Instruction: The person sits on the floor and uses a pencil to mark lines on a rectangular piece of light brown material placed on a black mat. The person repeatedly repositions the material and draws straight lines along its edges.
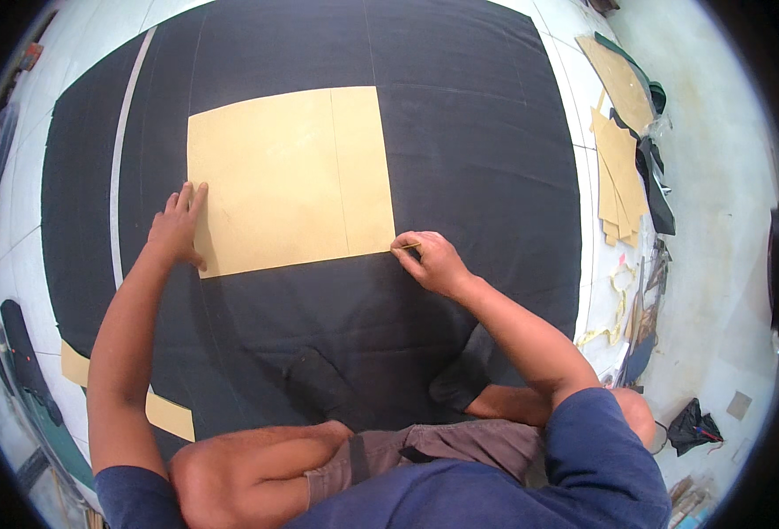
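A tan sheet of card (270, 181) lies flat on a large spread of black cloth (477, 150), with a thin straight line running down its right part. Fingers spread, my left hand (178, 227) presses on the card's lower left edge. At the card's lower right corner, my right hand (433, 263) pinches a thin yellow pencil-like stick (411, 246). The stick's tip is hidden by the fingers, so whether it touches the cloth cannot be made out.
A long pale strip (125, 132) runs along the cloth's left side. Tan card pieces (618, 172) and a yellow measuring tape (617, 322) lie on the white floor at right. Another card piece (171, 417) rests by my left knee. My feet are on the cloth.
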`<state>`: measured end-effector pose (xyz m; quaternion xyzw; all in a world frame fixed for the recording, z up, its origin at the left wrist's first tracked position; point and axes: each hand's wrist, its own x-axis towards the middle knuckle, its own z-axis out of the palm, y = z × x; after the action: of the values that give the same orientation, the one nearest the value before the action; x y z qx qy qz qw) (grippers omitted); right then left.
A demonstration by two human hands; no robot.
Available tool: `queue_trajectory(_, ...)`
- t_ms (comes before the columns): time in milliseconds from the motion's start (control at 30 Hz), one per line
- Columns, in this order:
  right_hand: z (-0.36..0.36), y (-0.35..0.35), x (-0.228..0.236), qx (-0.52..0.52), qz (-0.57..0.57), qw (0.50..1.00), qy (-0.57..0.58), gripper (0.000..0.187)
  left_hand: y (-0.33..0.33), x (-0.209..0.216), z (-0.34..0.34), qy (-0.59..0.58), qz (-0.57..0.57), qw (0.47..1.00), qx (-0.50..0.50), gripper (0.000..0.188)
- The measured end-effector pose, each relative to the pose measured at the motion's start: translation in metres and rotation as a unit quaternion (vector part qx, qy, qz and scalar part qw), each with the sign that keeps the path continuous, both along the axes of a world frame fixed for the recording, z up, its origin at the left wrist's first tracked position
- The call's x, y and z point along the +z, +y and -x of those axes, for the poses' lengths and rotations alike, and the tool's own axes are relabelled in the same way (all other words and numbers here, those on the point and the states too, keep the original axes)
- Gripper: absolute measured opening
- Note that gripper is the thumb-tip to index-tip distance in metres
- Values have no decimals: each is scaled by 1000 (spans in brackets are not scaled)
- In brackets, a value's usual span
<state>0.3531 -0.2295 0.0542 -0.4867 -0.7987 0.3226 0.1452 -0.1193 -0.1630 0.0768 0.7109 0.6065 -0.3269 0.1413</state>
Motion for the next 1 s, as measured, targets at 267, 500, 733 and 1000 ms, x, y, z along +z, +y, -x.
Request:
queue_trajectory(267,-11,6,17,-76,135,988,2,20,0,-1,2,-3,3,1000,15,166)
queue_trajectory(500,-13,10,11,-74,50,995,32,26,-4,-1,1,-11,-8,1000,1,164)
queue_trajectory(733,31,-13,-2,40,-68,993,-89,38,1,-2,-6,57,-13,997,-47,163)
queue_trajectory(1000,17,-15,-9,13,-48,994,-100,42,18,35,-47,96,-64,991,-73,139)
